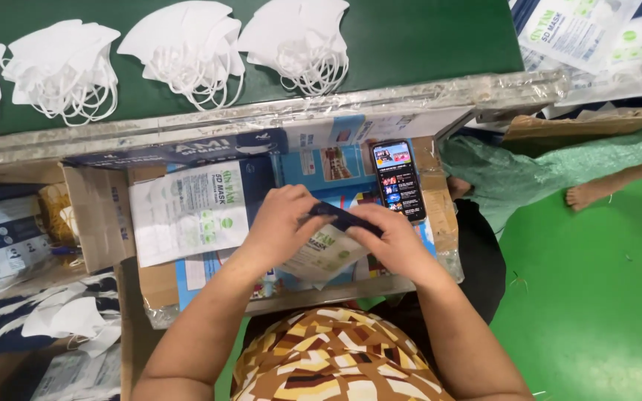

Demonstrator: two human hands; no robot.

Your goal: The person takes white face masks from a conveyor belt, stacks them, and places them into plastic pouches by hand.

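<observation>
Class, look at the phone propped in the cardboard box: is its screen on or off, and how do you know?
On. The phone shows bright, coloured picture tiles across its screen, leaning at the back of the cardboard box just beyond the right hand.

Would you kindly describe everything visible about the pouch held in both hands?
The pouch is a flat, glossy white packet with green printing, apparently plastic film. It lies tilted over the cardboard box, its upper edge hidden by a dark blue strip. The left hand and right hand pinch it at the top.
</observation>
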